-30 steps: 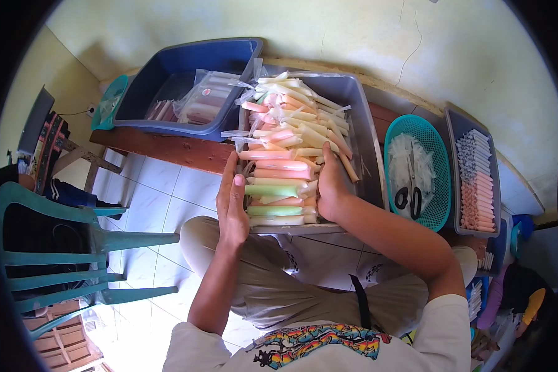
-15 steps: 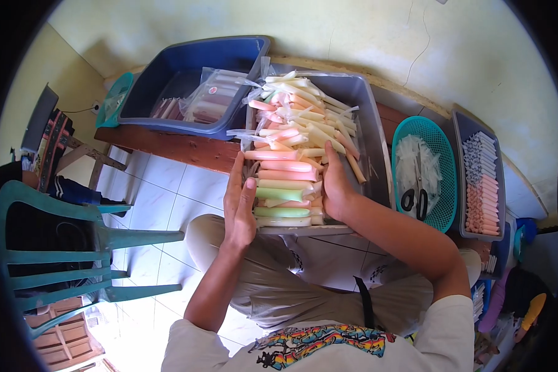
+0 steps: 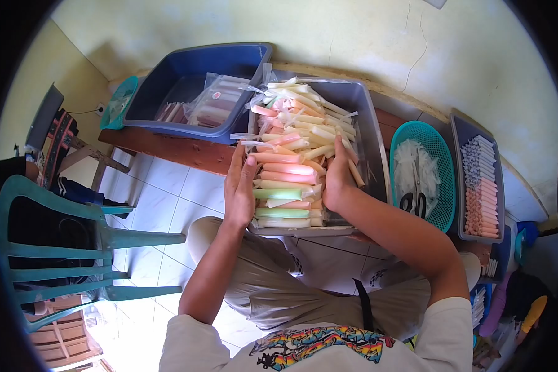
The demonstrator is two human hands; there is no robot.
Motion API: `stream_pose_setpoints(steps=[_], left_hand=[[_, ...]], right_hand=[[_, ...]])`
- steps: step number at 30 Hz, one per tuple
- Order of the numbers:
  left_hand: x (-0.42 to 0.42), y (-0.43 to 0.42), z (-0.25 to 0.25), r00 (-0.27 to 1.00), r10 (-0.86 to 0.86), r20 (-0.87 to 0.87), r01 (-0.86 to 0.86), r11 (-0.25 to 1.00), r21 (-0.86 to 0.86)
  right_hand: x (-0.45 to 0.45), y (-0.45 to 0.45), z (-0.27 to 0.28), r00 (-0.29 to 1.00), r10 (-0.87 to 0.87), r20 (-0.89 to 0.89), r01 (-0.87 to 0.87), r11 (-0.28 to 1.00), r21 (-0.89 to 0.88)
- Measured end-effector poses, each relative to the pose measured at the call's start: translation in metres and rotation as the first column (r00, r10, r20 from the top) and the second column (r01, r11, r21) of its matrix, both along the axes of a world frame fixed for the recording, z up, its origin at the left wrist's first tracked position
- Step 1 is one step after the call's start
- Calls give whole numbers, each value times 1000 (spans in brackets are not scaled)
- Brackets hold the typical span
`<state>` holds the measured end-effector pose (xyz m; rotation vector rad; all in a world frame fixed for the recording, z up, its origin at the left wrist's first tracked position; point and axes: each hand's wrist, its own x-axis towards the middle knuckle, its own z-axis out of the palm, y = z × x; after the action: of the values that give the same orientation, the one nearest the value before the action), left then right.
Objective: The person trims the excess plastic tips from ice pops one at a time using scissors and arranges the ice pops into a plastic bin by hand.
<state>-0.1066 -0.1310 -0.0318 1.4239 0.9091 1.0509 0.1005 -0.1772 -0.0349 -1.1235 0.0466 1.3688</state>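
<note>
A grey tray (image 3: 378,155) in front of me holds many filled plastic ice-pop tubes (image 3: 285,168), in pink, green, cream and orange. Those nearest me lie stacked in level rows, while the cream and pink tubes (image 3: 304,111) at the far end form a loose heap. My left hand (image 3: 237,189) rests flat against the left ends of the rows, fingers stretched out and thumb raised. On the opposite side, my right hand (image 3: 337,180) lies along the right ends with its fingers straight. Neither hand is wrapped around a tube.
A dark blue bin (image 3: 167,77) with packaged tubes (image 3: 220,102) stands back left. To the right are a teal basket (image 3: 449,186) holding clear plastic wrappers and scissors (image 3: 418,192), and a grey bin (image 3: 456,133) of neatly stacked tubes. A green plastic chair (image 3: 56,255) stands at left.
The view has shifted slightly, so the tray and bins sit a little lower. Both hands stay at the sides of the rows, with the fingers little changed.
</note>
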Motion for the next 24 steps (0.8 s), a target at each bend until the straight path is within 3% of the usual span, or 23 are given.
stream_pose_setpoints(steps=[4,10,12,17,20,24], left_hand=[[2,-2,4,999,16,32,-17,999,36],[3,-5,11,997,18,-75,-13,998,58],[4,-9,19,996,7,-89,-3,999,43],[3,-6,11,995,25,-96,-16,996,93],[4,-12,23,994,5,-109,-7,1000,-18],[2,-4,11,975,41,-220,-19,994,104]], right_hand=[[-12,-9,35,998,41,48,-42,999,28],[-9,-8,41,921,361,-146,-313,910,272],[-12,-6,43,916,398,-46,-369,882,292],[-7,-6,34,940,337,-47,-315,914,255],[-2,0,3,970,244,-11,-236,951,201],[7,7,11,986,143,79,-150,985,86]])
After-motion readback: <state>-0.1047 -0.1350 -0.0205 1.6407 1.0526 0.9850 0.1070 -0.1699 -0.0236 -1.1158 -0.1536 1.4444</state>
